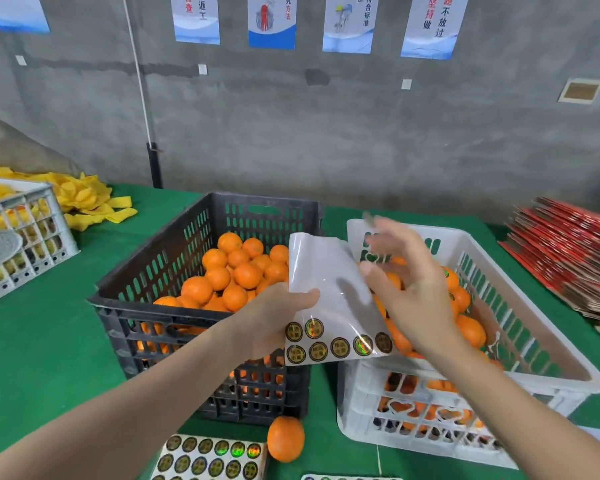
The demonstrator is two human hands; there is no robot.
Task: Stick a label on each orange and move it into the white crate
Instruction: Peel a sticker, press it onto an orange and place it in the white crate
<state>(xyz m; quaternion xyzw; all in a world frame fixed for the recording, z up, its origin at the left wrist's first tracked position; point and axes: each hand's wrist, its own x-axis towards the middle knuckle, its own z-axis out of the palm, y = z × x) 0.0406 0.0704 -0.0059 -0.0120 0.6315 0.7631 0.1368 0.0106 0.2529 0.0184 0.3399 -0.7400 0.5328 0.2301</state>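
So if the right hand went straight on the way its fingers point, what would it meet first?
Probably the far rim of the white slotted plastic crate: the blurred right hand points that way. Depth is unclear; if raised enough, it would clear the rim.

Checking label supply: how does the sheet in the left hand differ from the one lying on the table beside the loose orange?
The held sheet is mostly bare backing, with labels only along its bottom two rows; the table sheet shows labels all over its visible part. The held sheet is lifted and curled, pinched by the left hand; the table sheet lies flat on the green table. Both carry round dark-and-gold labels.
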